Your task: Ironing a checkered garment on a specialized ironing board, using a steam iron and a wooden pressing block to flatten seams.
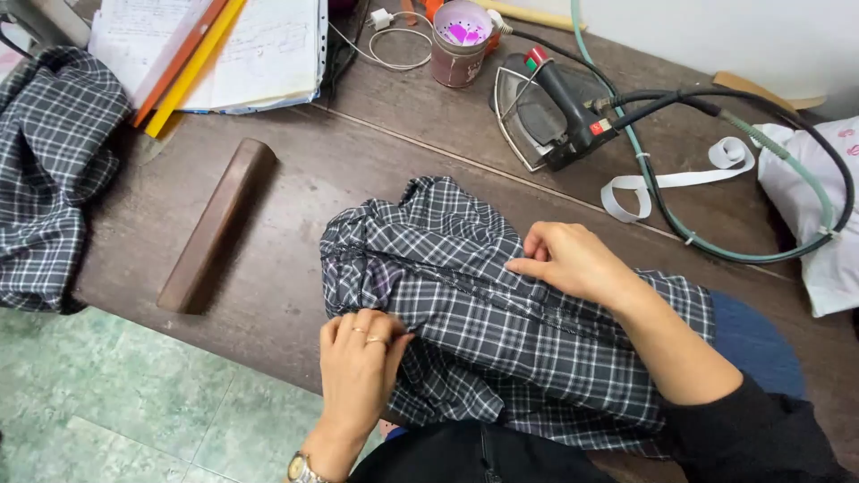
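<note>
Both hands lie knuckles-up — left hand (360, 358) grip pinching plaid garment (501, 331), right hand (573, 261) pressing flat.

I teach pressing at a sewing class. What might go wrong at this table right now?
The iron rests flat near the right hand; if it is hot, reaching across could burn. Its hose loops over the table and might snag. The plaid garment overhangs the front edge under the left hand and may slide off.
</note>
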